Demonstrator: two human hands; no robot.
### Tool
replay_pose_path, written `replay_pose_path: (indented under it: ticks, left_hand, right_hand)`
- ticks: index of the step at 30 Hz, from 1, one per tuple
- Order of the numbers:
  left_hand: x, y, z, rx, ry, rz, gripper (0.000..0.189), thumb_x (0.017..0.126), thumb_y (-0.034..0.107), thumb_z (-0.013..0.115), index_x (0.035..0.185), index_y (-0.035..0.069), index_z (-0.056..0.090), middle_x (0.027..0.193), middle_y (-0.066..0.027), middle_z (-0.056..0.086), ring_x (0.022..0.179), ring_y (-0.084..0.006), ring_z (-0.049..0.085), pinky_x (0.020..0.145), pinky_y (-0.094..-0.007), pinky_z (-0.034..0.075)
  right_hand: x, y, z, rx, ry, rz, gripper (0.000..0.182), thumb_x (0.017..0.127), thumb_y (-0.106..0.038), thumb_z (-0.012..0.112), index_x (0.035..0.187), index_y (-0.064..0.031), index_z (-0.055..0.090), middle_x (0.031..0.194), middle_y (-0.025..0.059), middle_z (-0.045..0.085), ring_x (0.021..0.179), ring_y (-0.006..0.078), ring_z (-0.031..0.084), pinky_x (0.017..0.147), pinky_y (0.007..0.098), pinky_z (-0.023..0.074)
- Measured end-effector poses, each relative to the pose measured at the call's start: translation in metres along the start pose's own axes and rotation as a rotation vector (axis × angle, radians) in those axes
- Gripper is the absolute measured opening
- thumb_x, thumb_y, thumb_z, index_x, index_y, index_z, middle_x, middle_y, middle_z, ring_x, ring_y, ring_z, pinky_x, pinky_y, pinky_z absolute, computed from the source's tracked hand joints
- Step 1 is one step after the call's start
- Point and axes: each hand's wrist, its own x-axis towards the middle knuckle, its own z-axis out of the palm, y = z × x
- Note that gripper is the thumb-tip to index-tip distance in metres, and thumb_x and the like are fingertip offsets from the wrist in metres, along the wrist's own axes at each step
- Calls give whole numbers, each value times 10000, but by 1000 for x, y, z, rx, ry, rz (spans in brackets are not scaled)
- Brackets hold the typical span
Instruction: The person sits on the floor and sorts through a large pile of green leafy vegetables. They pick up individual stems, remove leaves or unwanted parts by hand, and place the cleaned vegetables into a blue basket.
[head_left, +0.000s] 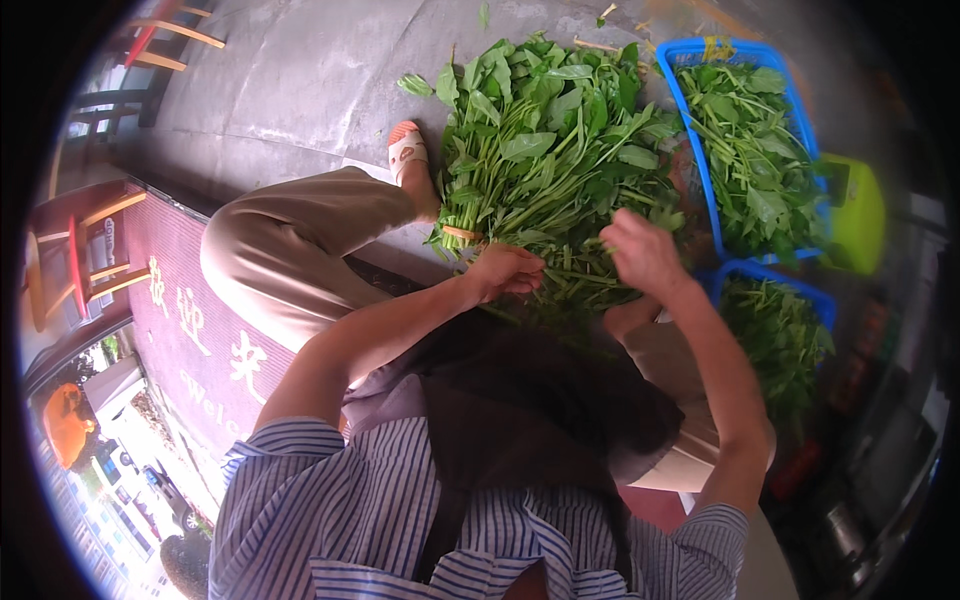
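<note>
A large heap of leafy water spinach (555, 142) lies on the floor in front of me. At its near left, an orange-tan band (462, 233) ties one bunch of stems together. My left hand (506, 271) is beside that tied end, its fingers curled around a thin green stem (581, 277) that runs to the right. My right hand (641, 251) is raised over the near right side of the heap, with thumb and fingers drawn together. Green shows at its fingertips, but blur hides whether it holds a piece. Loose stems and leaves lie below both hands.
To the right stand a blue plastic basket (694, 142) of cut greens and a second blue basket (823, 309) with more. A lime-green container (862, 214) is behind them. My sandalled foot (407, 154) borders the heap; a red doormat (195, 300) lies left.
</note>
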Motion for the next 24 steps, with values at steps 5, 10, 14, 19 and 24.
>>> replay_pose_path:
  ticks: [5, 10, 14, 19, 24]
  left_hand:
    - [65, -29, -52, 471, 251, 256, 416, 744, 43, 562, 1152, -7, 627, 809, -186, 678, 639, -281, 662, 577, -364, 516]
    - [95, -30, -55, 934, 390, 472, 383, 744, 100, 534, 1104, 64, 660, 917, -238, 662, 824, -380, 655, 742, -437, 522]
    - [97, -38, -43, 1106, 496, 473, 314, 761, 136, 561, 1045, 74, 680, 927, -212, 668, 896, -367, 646, 809, -440, 508]
    - [97, -31, -57, 1079, 411, 388, 288, 763, 162, 627, 1034, 81, 681, 883, -176, 685, 812, -297, 669, 740, -384, 522]
    - [66, -9, -50, 823, 471, 436, 297, 786, 155, 661, 1065, 56, 669, 847, -96, 691, 727, -192, 651, 677, -313, 516]
  right_hand:
    - [-17, 113, -99, -421, 205, 267, 217, 777, -37, 600, 984, -99, 615, 924, 80, 527, 831, 301, 595, 698, 402, 515]
    - [-18, 170, -117, -612, 509, 373, 262, 820, -140, 643, 1074, -79, 633, 1039, 114, 588, 959, 296, 579, 807, 405, 475]
    - [14, 130, 7, 677, 236, 987, 236, 885, -273, 613, 907, -42, 656, 775, 59, 670, 632, 140, 634, 600, 258, 502]
    - [39, 34, 177, 1077, -316, 1358, 643, 785, -529, 685, 1067, 38, 573, 879, 134, 633, 681, 199, 645, 543, 323, 521]
    - [41, 8, 226, 1424, 262, 1468, 250, 841, -235, 660, 966, -33, 579, 839, 69, 603, 656, 149, 603, 475, 299, 441]
